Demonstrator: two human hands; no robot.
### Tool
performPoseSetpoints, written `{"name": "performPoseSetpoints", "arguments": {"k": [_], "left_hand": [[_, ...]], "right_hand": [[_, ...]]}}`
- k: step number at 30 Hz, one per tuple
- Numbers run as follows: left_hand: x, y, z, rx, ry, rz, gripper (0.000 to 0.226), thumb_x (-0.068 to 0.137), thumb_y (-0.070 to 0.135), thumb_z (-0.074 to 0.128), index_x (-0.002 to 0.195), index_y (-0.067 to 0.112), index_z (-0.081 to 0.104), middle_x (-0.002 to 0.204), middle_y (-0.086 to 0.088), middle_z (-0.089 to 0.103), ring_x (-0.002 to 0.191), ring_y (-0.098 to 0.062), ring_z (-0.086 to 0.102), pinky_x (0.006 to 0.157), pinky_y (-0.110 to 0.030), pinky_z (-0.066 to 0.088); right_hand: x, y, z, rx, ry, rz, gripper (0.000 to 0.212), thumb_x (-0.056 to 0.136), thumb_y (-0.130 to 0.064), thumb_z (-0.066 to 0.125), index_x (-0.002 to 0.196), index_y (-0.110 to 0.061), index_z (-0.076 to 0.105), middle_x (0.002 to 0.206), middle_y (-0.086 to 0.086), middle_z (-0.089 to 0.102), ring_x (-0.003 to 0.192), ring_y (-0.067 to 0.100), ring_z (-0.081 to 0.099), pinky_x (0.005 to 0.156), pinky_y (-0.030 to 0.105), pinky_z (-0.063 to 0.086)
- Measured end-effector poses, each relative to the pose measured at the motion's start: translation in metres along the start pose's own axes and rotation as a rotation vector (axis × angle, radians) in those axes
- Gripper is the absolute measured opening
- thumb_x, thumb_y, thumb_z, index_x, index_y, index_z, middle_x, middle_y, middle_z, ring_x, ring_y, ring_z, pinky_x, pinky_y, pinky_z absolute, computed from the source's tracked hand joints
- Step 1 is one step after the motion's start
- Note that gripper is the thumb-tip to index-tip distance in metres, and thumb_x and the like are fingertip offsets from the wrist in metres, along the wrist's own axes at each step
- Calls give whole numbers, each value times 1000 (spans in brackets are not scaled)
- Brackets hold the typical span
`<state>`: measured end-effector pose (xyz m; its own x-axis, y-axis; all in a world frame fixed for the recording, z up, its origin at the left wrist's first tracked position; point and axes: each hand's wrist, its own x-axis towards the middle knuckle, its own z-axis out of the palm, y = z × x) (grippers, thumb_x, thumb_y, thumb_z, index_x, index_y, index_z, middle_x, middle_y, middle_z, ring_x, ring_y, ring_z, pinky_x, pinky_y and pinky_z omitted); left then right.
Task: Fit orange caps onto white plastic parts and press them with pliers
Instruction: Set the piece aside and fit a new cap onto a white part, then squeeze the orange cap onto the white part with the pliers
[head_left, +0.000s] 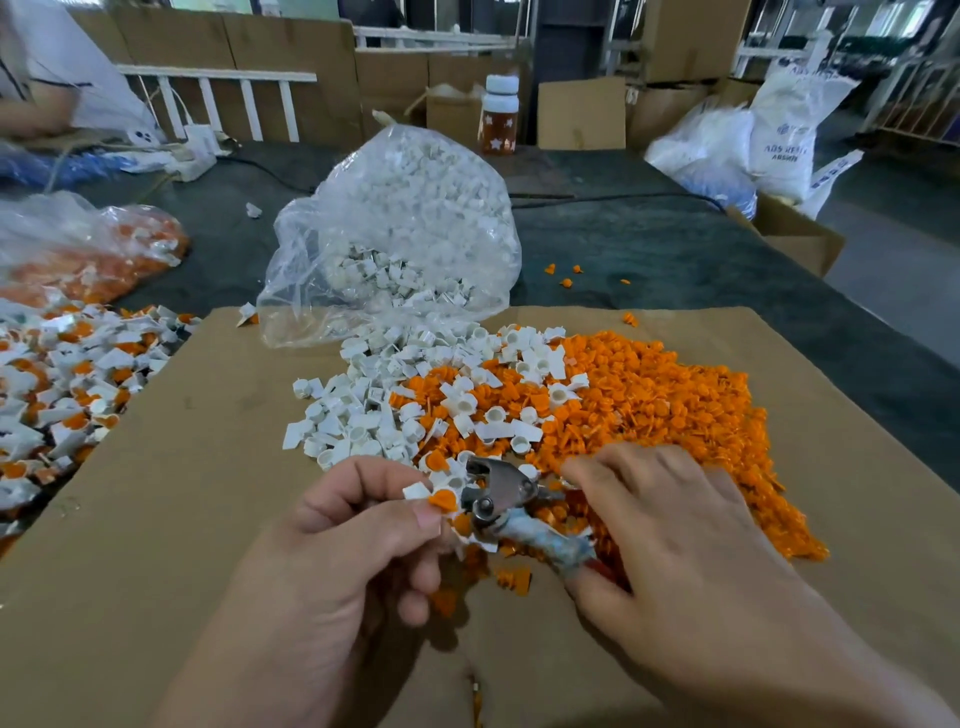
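At the lower centre of the frame the left hand (363, 535) pinches one white part (417, 490) between thumb and forefinger, with an orange cap (442, 499) seated on it. The remaining fingers are curled beneath. The right hand (675, 545), lower right, is wrapped round the taped handles of the pliers (493, 491), thumb under the handle and forefinger reaching along the top. The metal head of the pliers points left and sits just beside the capped part, its jaws slightly parted. Contact between the jaws and the cap cannot be confirmed. Both hands work above a cardboard sheet (182, 467) that covers the near part of a dark table (675, 244). On the sheet, centre right, lies a broad heap of loose orange caps (675, 405). It runs into a heap of loose white parts (363, 410) at centre, and the two are mixed where they meet. Behind them, upper centre, a clear plastic bag (405, 223) of white parts lies open toward the sheet. At the left edge, a pile of assembled white-and-orange pieces (62, 374) lies on the table beside the sheet. Above that pile is a second clear bag (93, 249) with orange and white contents. A few stray orange caps (566, 283) lie on the bare table right of the central bag. Farther back stand a bottle with a white lid (500, 117), cardboard boxes (582, 114) and white sacks (779, 135) at upper right. Part of another person (47, 78) is seen at upper left.
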<state>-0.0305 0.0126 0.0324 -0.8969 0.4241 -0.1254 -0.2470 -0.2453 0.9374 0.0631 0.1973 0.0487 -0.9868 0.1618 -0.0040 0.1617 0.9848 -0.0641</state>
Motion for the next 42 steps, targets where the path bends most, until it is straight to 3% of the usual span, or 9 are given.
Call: {"name": "performPoseSetpoints", "arguments": {"k": [4,10,14,20,22,24,28,35,42], "left_hand": [[2,3,1,-78,15,-33,10,53,4,68,58,13,68,54,-16,55,36,-17,45,31,-21,36],[7,0,-2,-92,-3,-58,27,35,16,78,59,13,67,55,-15,55,36,-18,46,32,-20,37],[9,-2,-2,-87,-6,-69,25,36,9,76,58,13,67,53,-15,54,35,-17,45,31,-20,36],[7,0,-2,-73,4,-53,27,36,1,73,58,15,67,55,-13,56,37,-15,46,31,-20,35],[7,2,-2,-87,6,-47,20,40,12,74,59,16,67,56,-12,57,38,-14,47,31,-21,35],[7,3,-4,-88,5,-49,27,38,1,73,59,18,67,56,-11,57,39,-14,48,31,-22,35],[8,2,-6,-109,-9,-39,16,55,2,70,61,17,66,57,-10,55,42,-16,47,33,-22,36],[6,0,-9,-89,-33,-51,14,60,7,71,69,15,65,65,-11,57,47,-14,49,35,-24,38],[7,0,-13,-112,-59,-8,18,57,6,76,68,16,66,67,-10,60,48,-15,50,36,-23,40]], "right_hand": [[0,5,-4,-35,-64,-26,65,87,-61,37,142,-44,7,143,-17,18,130,14,18,108,39,21],[4,15,-3,-43,-71,-86,66,89,-66,38,143,-45,6,142,-25,18,127,11,20,105,36,22],[7,21,-2,-31,-106,-110,77,82,-74,43,144,-44,8,144,-28,22,124,10,22,100,37,21],[7,16,4,21,95,-96,47,89,-59,30,134,-46,27,123,-27,45,101,11,32,90,35,22],[7,13,2,34,154,-66,47,85,-58,20,128,-45,35,109,-24,51,93,13,35,89,36,28],[6,11,0,103,199,-46,46,84,-58,19,124,-44,38,103,-22,51,90,13,37,85,34,37],[6,14,-3,268,303,2,46,81,-58,31,126,-46,35,105,-28,46,97,2,37,75,15,35],[8,9,1,191,289,19,52,78,-33,45,130,-29,46,119,-11,52,106,16,44,89,28,39],[-1,8,-6,307,245,-68,51,78,-40,40,129,-42,46,118,-30,51,106,-12,41,81,5,31]]}}
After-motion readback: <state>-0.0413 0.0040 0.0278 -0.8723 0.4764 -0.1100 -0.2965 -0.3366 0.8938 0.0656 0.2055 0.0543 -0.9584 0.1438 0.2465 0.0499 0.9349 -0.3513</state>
